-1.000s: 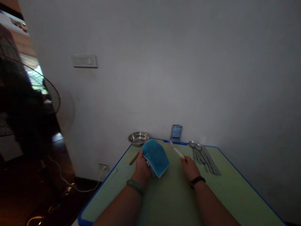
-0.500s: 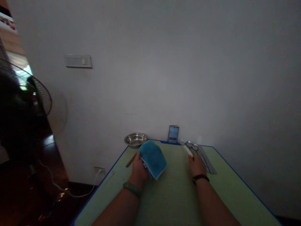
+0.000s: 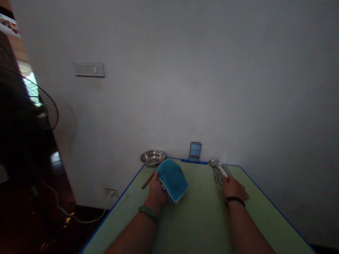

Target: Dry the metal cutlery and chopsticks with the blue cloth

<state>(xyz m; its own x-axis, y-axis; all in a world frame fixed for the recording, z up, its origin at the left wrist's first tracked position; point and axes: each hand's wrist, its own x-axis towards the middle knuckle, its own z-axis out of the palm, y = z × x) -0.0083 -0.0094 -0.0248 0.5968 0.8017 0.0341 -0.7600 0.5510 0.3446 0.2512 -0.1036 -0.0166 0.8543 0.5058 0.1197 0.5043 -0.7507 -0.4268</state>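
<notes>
My left hand (image 3: 156, 192) grips a folded blue towel (image 3: 172, 180) with a pale edge, holding it upright just above the board. A thin wooden stick (image 3: 147, 181) lies left of that hand. My right hand (image 3: 234, 188) rests at the far right, fingers on a white-handled fork (image 3: 223, 171). The fork lies over a group of steel cutlery (image 3: 217, 175), and the hand hides the lower part of that group.
The light green board (image 3: 201, 215) has a blue rim. A steel bowl (image 3: 152, 158) and a blurred blue object (image 3: 195, 151) stand at its far edge against the wall. A standing fan (image 3: 39, 102) is at far left, with a cord running from a wall socket (image 3: 111, 192).
My right hand has moved right with the white-handled fork, from the board's middle onto the cutlery group. The left hand and towel have hardly moved.
</notes>
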